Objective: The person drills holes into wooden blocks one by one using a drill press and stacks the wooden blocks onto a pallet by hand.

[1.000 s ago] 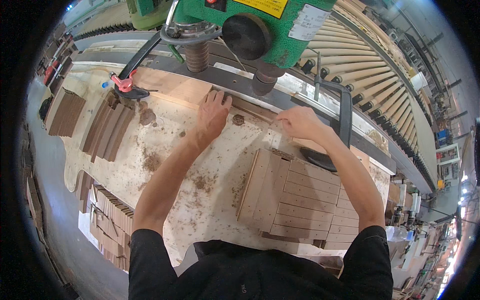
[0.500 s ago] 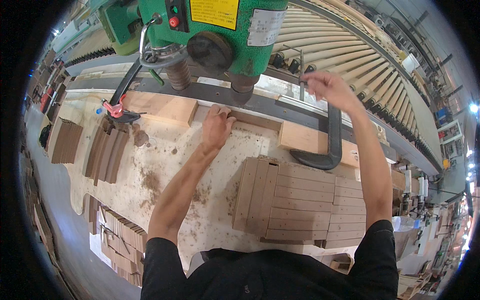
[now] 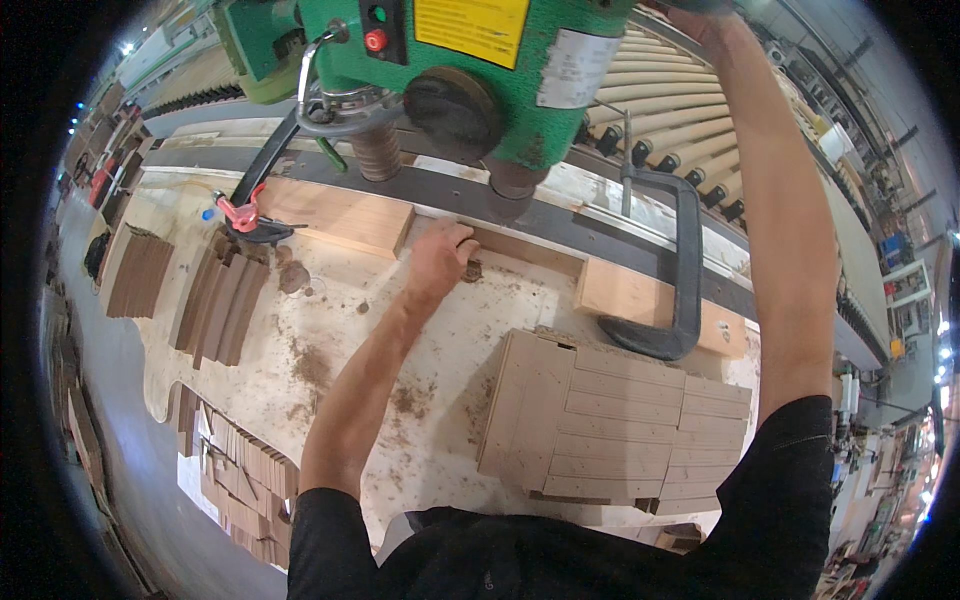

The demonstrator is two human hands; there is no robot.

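Apparently for steadiness, my left hand [image 3: 440, 258] curls its fingers at the smooth brown strip [image 3: 532, 251], far-centre between pale-grained left block [image 3: 345, 220] and right block [image 3: 628, 292]. Black clamp [image 3: 688, 270] likely keeps the latter put. Right hand [image 3: 702, 24], far by the green machine [image 3: 560, 55]: finger state I can't tell.

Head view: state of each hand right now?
Left hand: partly curled at the brown strip's left end; firm grip or light touch can't be told.
Right hand: at the top edge, partly cut off; grip can't be told.
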